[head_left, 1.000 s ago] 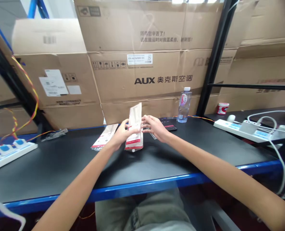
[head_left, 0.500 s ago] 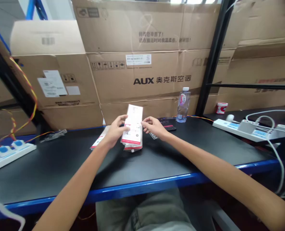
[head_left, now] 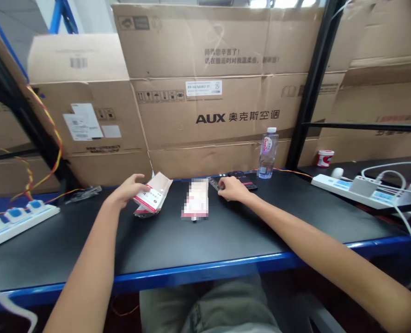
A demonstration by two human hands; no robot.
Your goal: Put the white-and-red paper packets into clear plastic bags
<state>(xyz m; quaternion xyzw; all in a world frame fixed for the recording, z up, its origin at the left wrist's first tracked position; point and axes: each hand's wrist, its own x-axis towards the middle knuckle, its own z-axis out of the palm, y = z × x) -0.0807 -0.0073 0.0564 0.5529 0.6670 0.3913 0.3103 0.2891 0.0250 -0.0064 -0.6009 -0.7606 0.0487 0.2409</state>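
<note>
The packet (head_left: 194, 200) at 12 o'clock on the desk (head_left: 87, 240) is pixelated past reading; the left fingers (head_left: 138, 179) hide part of a second packet (head_left: 153, 196); the power strip (head_left: 344, 186) at 3 o'clock runs off the picture's edge

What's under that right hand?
The bare right hand lies over a slim, dark oblong object on the black tabletop. The hand covers part of it, so I can't tell what it is.
</note>
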